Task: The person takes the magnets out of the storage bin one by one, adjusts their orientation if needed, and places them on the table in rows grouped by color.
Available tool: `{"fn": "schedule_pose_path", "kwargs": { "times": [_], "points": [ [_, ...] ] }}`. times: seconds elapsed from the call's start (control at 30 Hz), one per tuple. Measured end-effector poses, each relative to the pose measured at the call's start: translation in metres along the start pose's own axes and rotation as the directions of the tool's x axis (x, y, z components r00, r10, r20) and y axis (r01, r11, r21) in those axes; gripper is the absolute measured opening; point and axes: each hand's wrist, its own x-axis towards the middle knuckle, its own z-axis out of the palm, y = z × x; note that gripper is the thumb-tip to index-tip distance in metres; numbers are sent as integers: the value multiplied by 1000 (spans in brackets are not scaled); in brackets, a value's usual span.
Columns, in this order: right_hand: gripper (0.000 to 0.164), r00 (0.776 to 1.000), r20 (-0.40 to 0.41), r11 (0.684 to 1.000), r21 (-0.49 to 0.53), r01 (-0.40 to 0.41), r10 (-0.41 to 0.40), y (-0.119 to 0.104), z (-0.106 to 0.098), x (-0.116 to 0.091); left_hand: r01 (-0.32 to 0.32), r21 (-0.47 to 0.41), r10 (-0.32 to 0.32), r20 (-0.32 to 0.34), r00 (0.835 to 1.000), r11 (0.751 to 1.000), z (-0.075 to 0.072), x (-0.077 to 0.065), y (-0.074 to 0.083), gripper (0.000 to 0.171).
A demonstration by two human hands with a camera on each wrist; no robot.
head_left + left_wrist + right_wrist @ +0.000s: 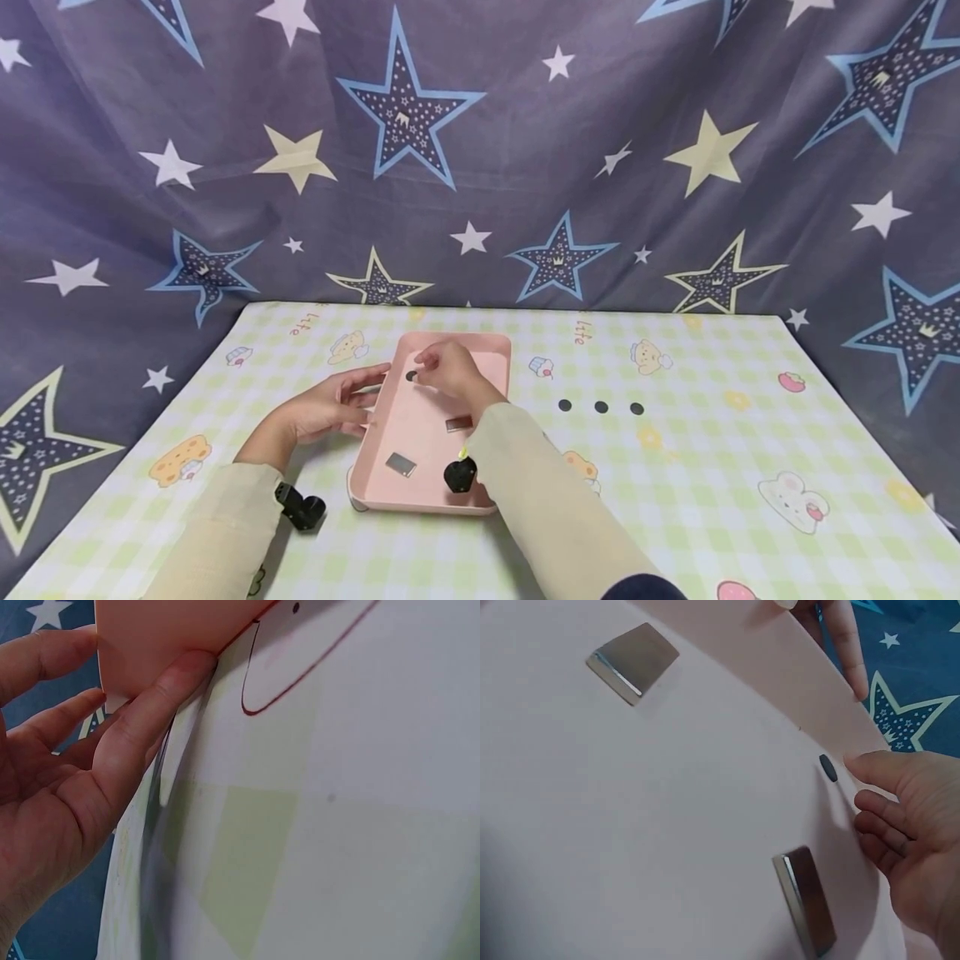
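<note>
A pink rectangular tray (375,492) lies on the table. My left hand (330,408) rests along its left wall; in the left wrist view the thumb and nearly straight fingers touch the outside of that wall. My right hand (450,371) is over the far part of the tray. Right by its fingertips a small black disc (829,768) lies on the tray floor, with a narrow gap between them in the right wrist view. Two shiny silver rectangular blocks, one nearer the front (401,464) and one beside my right forearm (458,423), lie in the tray.
Three black discs, left (565,405), middle (602,407) and right (637,408), lie in a row on the checked tablecloth (675,500), right of the tray. A dark star-patterned curtain (495,167) hangs behind the table. Each sleeve carries a black wrist camera.
</note>
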Motion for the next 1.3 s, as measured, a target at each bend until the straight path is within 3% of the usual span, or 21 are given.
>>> {"fn": "schedule_pose_path", "kwargs": {
  "times": [0.5, 0.73, 1.07, 1.3],
  "points": [
    [28, 998, 30, 962, -263, 67, -62, 6, 9, 3, -1, 9, 1, 2, 1000, 1000, 0, 0, 0, 91],
    [18, 991, 44, 931, -339, 134, -127, 5, 8, 2, -3, 16, 3, 2, 1000, 1000, 1, -1, 0, 90],
    [8, 992, 30, 933, -337, 126, -123, 8, 8, 1, -6, 11, 6, 6, 1000, 1000, 0, 2, -1, 90],
    [9, 995, 10, 964, -246, 99, -99, 7, 7, -1, -5, 6, 5, -1, 1000, 1000, -1, 1, -2, 90]
  ]
}}
